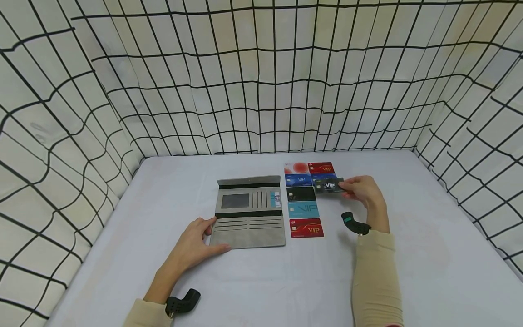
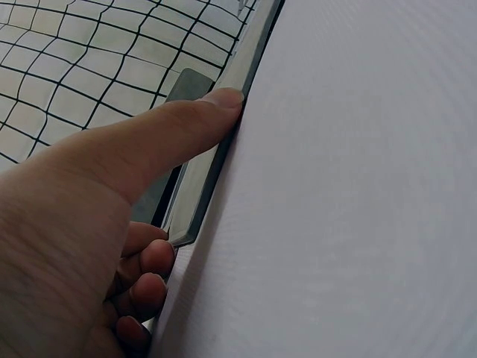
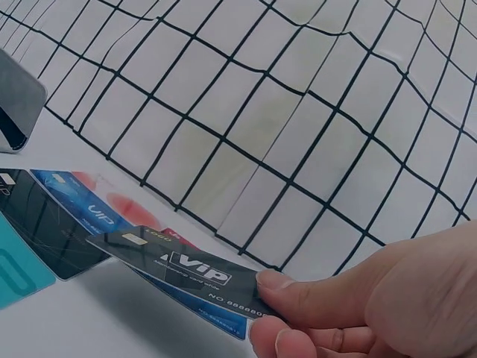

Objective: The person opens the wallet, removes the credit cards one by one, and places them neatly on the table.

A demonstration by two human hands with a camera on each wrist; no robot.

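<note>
A grey wallet (image 1: 245, 236) lies unfolded on the table, with card slots, a clear window and a blue-and-white card (image 1: 275, 199) tucked in at its right side. My left hand (image 1: 195, 243) holds its lower left corner, thumb on the bottom edge and fingers bent at the left edge. With thumb and fingers, my right hand (image 1: 363, 188) pinches the right end of a black VIP card (image 3: 201, 265). That card is tilted above a blue card (image 3: 227, 322) and covers most of it; whether they touch is unclear.
Left of the held card runs a column of cards: a white-and-red one (image 1: 296, 168), a blue one (image 1: 298, 180), a black one (image 1: 301, 194), a teal one (image 1: 303, 210) and a red one (image 1: 306, 228). Another red card (image 1: 320, 167) lies behind. Black netting (image 1: 274, 109) surrounds the table.
</note>
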